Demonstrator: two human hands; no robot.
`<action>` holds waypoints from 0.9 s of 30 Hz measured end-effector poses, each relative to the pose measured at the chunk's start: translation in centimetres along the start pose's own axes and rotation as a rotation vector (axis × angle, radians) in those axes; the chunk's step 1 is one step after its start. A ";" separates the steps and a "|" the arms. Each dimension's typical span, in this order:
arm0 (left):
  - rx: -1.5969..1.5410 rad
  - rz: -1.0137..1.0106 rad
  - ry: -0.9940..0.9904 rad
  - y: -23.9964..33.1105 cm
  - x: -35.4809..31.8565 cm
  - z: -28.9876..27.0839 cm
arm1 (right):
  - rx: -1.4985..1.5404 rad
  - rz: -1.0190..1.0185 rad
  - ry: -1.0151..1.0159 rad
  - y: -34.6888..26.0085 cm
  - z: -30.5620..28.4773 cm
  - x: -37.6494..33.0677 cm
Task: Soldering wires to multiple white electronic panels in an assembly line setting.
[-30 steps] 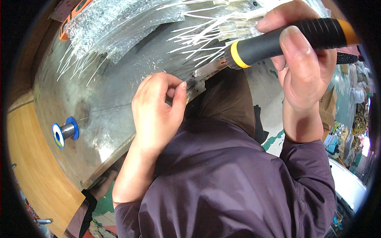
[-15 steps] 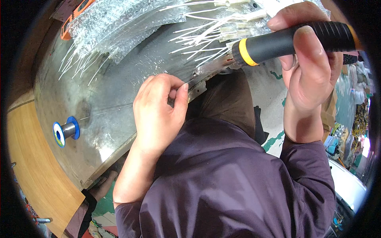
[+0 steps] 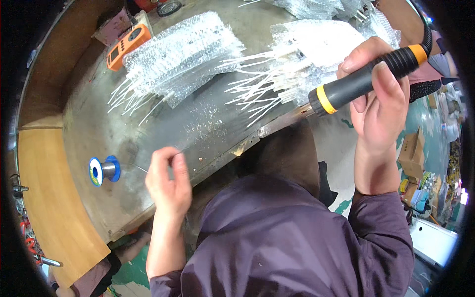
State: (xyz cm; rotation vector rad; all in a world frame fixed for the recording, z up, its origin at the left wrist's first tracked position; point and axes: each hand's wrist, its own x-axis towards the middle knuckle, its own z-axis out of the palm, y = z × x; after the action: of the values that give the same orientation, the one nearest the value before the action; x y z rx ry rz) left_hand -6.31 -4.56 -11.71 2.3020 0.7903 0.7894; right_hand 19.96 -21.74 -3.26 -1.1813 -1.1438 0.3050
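Note:
My right hand (image 3: pixel 381 96) is wrapped round the black and orange handle of a soldering iron (image 3: pixel 344 94). Its metal tip points down and left, over the table's near edge. Further left and lower, my left hand (image 3: pixel 170 183) is pinched closed on thin solder wire (image 3: pixel 137 168), slightly blurred. That wire trails back to a blue-flanged solder spool (image 3: pixel 109 170) lying on its side. White-wired parts (image 3: pixel 269 81) lie beyond the iron's tip, their wire ends fanned leftward. Another bundle of white wires (image 3: pixel 131 94) sticks out of bubble wrap (image 3: pixel 180 44) at the far left.
The grey metal table (image 3: pixel 148 133) has pale crumbs scattered on it. An orange meter (image 3: pixel 128 47) stands beside the bubble wrap. A wooden board (image 3: pixel 54 198) borders the table's left side. At the right, a cardboard box (image 3: pixel 412 153) sits on the floor. Another person's limb shows at lower left.
My left hand has drawn back left and nearer to me, away from the iron's tip. The iron has shifted slightly in my right hand's grip, still held. The view has tilted, showing more of the far table.

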 end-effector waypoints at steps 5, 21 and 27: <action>0.225 -0.071 0.188 -3.6 -1.9 -2.8 | 0.104 0.016 -0.002 -0.1 -1.0 0.1; 0.207 -0.160 0.235 -5.8 -1.5 -2.6 | 0.158 -0.024 0.395 -2.2 -2.1 6.5; 0.180 -0.236 0.171 -6.1 -2.6 -2.8 | 0.254 0.185 0.074 0.8 -2.8 14.4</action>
State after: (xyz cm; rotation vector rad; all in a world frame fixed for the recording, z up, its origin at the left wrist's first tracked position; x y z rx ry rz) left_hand -11.97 -1.45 -14.81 2.2589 1.2297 0.8435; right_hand 29.02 -12.72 3.96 -1.0646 -0.9034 0.5278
